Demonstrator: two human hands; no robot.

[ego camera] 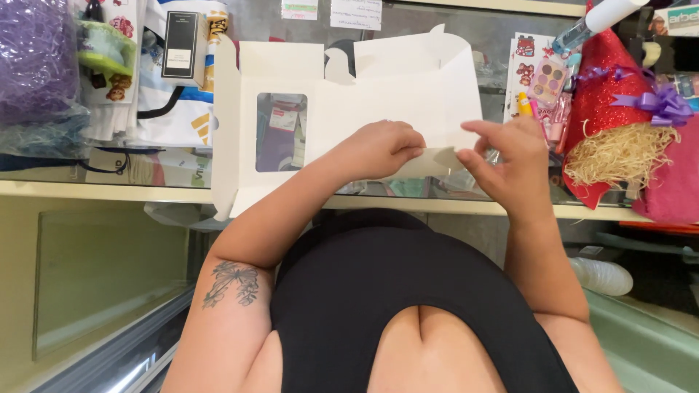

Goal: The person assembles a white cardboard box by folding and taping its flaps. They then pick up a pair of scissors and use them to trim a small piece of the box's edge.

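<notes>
Nearest us, low in the frame: black top and both forearms reaching up toward the counter edge.

Our left hand (382, 149), centre frame, is curled nearly closed, knuckles up, pressing down on the white cardboard box blank (378, 94); it seems to pin the sheet so it won't slide on the glass counter (109, 171).

Our right hand (510, 156), just right of it, is half open, thumb and forefinger pinching a small flap (437, 156) at the blank's near right edge, apparently to bend it along its crease.

The blank lies flat and unfolded across the centre of the frame, its clear window panel (280, 131) toward the left, side tabs splayed.

Farther off: red cone hat with a purple bow and straw (608, 109) at upper right, purple shredded filler (36, 58) at upper left, a small black box (182, 47) beside it.
</notes>
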